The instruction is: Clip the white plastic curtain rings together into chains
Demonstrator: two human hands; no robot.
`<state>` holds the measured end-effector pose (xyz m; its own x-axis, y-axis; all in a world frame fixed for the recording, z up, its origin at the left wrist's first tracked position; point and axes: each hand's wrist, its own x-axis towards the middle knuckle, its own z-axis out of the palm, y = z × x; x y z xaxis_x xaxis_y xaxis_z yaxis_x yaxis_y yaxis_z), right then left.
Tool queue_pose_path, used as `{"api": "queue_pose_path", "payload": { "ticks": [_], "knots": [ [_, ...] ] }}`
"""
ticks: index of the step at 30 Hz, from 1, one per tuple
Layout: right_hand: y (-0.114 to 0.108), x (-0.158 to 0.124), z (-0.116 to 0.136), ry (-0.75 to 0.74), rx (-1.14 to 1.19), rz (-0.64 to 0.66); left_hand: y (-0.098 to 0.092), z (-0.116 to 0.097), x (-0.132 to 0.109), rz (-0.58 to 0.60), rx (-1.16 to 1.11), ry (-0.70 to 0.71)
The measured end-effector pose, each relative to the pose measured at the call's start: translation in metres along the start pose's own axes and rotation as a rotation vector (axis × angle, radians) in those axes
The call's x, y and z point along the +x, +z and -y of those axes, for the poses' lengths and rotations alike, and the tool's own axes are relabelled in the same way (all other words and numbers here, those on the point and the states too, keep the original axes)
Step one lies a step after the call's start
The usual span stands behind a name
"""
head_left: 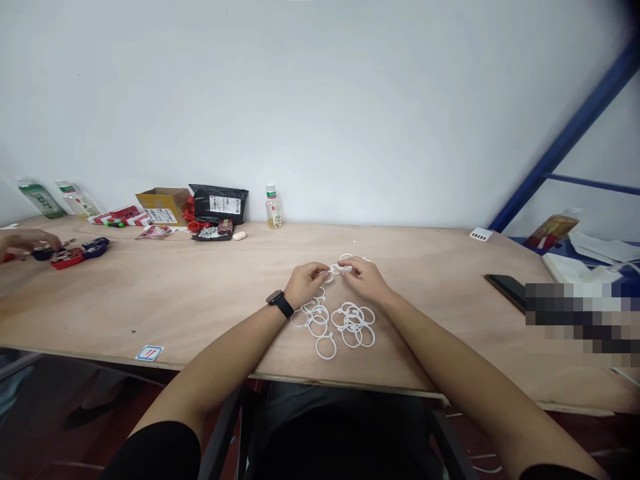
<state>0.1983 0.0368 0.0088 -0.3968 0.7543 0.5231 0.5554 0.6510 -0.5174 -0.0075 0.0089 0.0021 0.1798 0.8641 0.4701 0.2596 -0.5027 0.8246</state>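
Note:
Several white rings lie on the wooden table in front of me, in a left cluster [317, 321] and a right cluster [353, 325], with a single ring [326, 347] nearer the table's front edge. Beyond them, my left hand [306, 281], with a black watch on the wrist, pinches a white ring [331, 272] between thumb and fingertips. My right hand [364, 276] faces it, its fingers closed on a small white piece [345, 268]. The two sets of fingertips are close together. Another ring [346, 257] shows partly behind my right hand.
Along the wall stand a bottle [273, 208], a black parcel [219, 203] and an open cardboard box [164, 206]. At far left a person's hand [31, 239] is beside red and blue items [80, 254]. A dark phone-like object [505, 291] lies at right.

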Motion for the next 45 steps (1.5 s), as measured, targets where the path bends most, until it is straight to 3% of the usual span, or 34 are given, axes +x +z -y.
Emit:
{"api": "queue_pose_path", "payload": {
  "ticks": [5, 10, 16, 30, 34, 37, 41, 45],
  "knots": [
    [0.006, -0.003, 0.021, -0.023, 0.115, 0.065, -0.002, -0.005, -0.001, 0.041, 0.020, 0.021],
    [0.009, -0.003, 0.019, 0.051, 0.199, 0.073, -0.003, -0.007, -0.001, 0.062, 0.112, 0.084],
    [0.009, -0.004, 0.019, 0.107, 0.260, 0.052, -0.003, -0.010, -0.002, 0.117, 0.063, 0.094],
    [0.013, -0.002, 0.017, 0.066, 0.151, 0.034, -0.004, -0.011, -0.001, 0.205, 0.177, 0.180],
    [0.005, 0.000, 0.007, 0.028, 0.042, -0.091, -0.016, 0.000, 0.004, 0.133, 0.325, 0.133],
    [-0.003, 0.001, -0.006, 0.019, -0.101, -0.148, -0.024, 0.010, 0.007, 0.198, 0.480, 0.082],
    [-0.005, 0.002, -0.016, 0.037, -0.215, -0.101, -0.024, 0.015, 0.005, 0.278, 0.632, -0.052],
    [0.001, 0.000, -0.008, -0.056, -0.165, 0.011, -0.019, 0.010, 0.005, 0.294, 0.690, -0.101]
  ]
}}
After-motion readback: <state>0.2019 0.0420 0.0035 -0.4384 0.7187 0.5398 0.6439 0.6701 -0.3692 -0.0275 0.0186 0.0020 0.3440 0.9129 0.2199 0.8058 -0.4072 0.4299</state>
